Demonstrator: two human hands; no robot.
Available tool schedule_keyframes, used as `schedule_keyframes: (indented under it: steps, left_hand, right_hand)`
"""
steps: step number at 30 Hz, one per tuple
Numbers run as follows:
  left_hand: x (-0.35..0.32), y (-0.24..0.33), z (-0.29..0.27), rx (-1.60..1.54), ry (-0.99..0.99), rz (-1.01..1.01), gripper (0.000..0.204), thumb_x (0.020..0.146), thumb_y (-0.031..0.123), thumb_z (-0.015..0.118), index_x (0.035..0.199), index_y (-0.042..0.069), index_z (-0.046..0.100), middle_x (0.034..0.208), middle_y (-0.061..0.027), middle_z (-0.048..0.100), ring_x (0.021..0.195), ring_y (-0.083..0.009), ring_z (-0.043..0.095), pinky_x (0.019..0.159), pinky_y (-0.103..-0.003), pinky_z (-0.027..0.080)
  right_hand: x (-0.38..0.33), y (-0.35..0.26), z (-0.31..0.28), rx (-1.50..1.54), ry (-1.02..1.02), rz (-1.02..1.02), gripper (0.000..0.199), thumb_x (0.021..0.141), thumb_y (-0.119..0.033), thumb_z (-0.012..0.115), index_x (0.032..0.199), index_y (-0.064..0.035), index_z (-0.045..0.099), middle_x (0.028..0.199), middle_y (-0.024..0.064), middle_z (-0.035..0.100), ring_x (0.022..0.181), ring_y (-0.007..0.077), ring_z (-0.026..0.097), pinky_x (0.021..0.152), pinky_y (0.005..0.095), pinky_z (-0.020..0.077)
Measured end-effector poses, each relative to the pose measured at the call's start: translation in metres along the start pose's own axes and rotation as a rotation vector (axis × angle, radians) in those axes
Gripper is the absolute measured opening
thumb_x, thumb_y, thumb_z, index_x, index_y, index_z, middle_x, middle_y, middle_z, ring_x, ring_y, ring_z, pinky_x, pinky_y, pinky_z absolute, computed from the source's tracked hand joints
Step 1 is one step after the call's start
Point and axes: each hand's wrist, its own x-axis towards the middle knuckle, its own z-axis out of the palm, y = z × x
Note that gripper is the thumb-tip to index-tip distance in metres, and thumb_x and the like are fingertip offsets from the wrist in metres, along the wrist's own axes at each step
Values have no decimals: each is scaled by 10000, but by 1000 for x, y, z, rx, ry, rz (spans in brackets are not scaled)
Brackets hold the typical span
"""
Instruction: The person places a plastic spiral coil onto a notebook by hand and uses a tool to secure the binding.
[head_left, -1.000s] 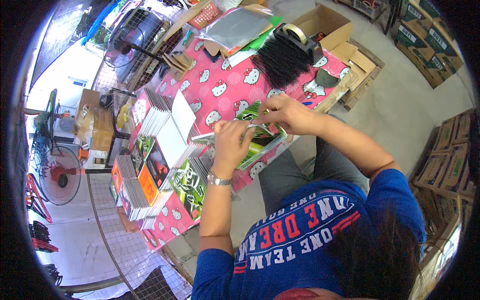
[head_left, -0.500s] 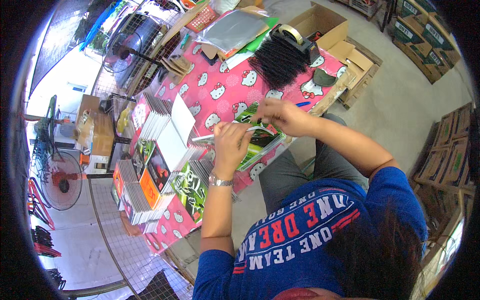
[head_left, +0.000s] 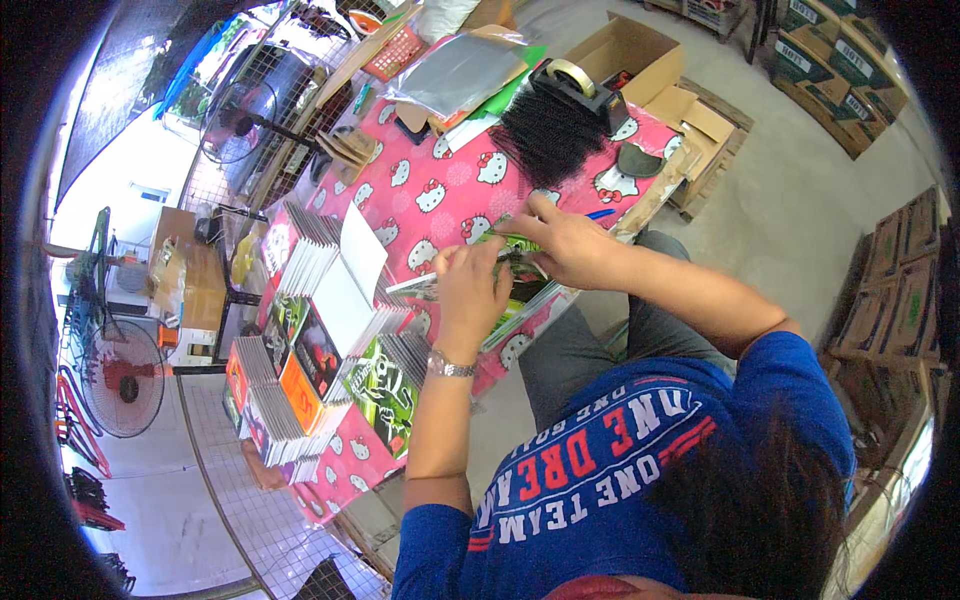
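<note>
A thin notebook (head_left: 518, 268) with a green and black cover and white pages is between my hands, over the table's near edge. My left hand (head_left: 472, 288) is closed on its left part, and a white page edge sticks out past the fingers. My right hand (head_left: 566, 246) bends over the right part, fingertips pinched at the cover close to the left hand's fingers. Part of the notebook is hidden by the fingers. Under it lies another green and black notebook (head_left: 510, 322). Just left of my left hand stand stacked notebooks (head_left: 385, 385) with green covers.
More notebook stacks (head_left: 268, 400) and an open white-paged one (head_left: 350, 290) occupy the table's left. Farther back are a bundle of black strips (head_left: 545, 135), a tape dispenser (head_left: 590, 92), plastic sheets (head_left: 460, 70) and a blue pen (head_left: 601, 214). A carton (head_left: 640, 60) stands beyond.
My right hand has come down and closer to my left hand, onto the notebook's cover. The cover, lifted before, now lies lower. The view has shifted slightly.
</note>
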Motion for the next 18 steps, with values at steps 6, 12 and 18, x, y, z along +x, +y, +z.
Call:
schedule_keyframes:
  steps: [6,12,18]
  left_hand:
    - [-1,0,-3,36,-58,10,228,784,116,654,1001,76,596,954,-81,628,926,-258,583,914,-428,346]
    - [-8,-1,-5,-62,-37,9,203,809,140,652,995,78,601,928,-80,633,924,-257,589,922,-431,345]
    - [-8,-9,-5,-84,-106,20,193,870,249,614,992,99,607,1004,-75,638,1030,-273,575,1044,-501,265]
  right_hand:
    - [2,-29,6,-294,67,28,344,830,-151,603,1137,-36,498,974,190,603,821,375,644,643,457,534]
    - [28,14,-8,473,-191,592,303,896,-205,556,1157,-55,527,867,186,625,878,297,639,631,436,530]
    - [-30,203,4,-1020,473,1009,479,855,-450,588,1106,-43,598,1217,213,545,1154,429,479,949,589,373]
